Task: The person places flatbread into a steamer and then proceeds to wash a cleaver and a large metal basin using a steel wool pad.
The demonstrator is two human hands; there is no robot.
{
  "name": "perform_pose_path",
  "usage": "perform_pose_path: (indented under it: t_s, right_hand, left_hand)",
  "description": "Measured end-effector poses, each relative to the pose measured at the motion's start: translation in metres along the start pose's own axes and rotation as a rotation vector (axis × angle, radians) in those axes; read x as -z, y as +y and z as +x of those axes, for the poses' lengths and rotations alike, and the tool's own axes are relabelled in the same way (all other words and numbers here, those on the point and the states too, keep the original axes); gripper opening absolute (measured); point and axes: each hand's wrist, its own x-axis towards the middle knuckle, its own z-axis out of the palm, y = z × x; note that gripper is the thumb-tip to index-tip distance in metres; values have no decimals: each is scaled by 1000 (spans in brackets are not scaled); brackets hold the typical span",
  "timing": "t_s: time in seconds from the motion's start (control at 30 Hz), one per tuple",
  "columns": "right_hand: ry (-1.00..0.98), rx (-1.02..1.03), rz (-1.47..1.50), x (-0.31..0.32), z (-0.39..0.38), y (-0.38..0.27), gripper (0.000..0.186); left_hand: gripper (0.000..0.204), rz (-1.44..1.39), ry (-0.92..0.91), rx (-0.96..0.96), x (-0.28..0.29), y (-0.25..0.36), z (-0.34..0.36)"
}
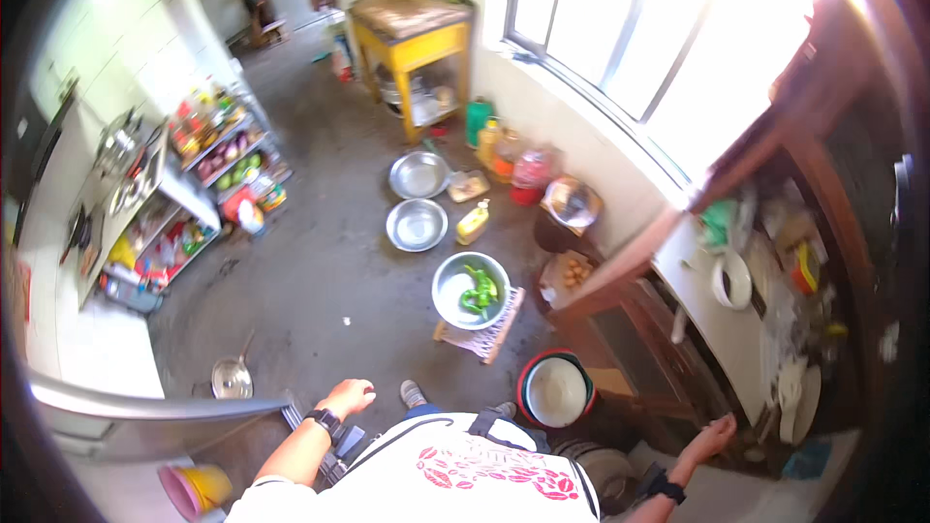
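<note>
Brown, the wooden cabinet (pixel 664 365) stands just beside the right hand (pixel 712 437).

White shirt (pixel 460 480), red lip-shaped prints (pixel 438 473); 2 black wristbands (pixel 327 421)

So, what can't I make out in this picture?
In the head view:
Outdoors: washed out by glare in the window.
Right hand: blur hides whether it touches anything.
Small stool: top partly hidden by the metal basin.
Shelved goods: too small and blurred to identify.
</note>
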Motion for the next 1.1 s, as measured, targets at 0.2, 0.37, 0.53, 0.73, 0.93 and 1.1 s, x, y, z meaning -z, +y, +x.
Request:
perform_pose_path:
  t_s: [0.2, 0.37, 0.53, 0.73, 0.93, 1.1]
  right_hand:
    - [-413, 307, 144, -114, -108, -131, 23]
    - [-800, 350, 247, -193, -198, -185, 15]
    - [-1273, 395, 330, -268, -331, -205, 7]
    - [-1680, 497, 195, -309, -437, -232, 6]
    - [-1736, 689, 15, -383, -478, -270, 13]
    - [-1891, 537, -43, -454, -539, -292, 15]
  left_hand:
    - [35, -175, 112, 152, 4, -102, -26]
    - [37, -323, 193, 273, -10, -170, -45]
    - [28, -464, 295, 386, -37, -217, -95]
    - [29, -512, 309, 561, -75, -234, -122]
    - [30, -619, 409, 638, -61, -227, -106]
    - [30, -594, 404, 709, -35, -234, -100]
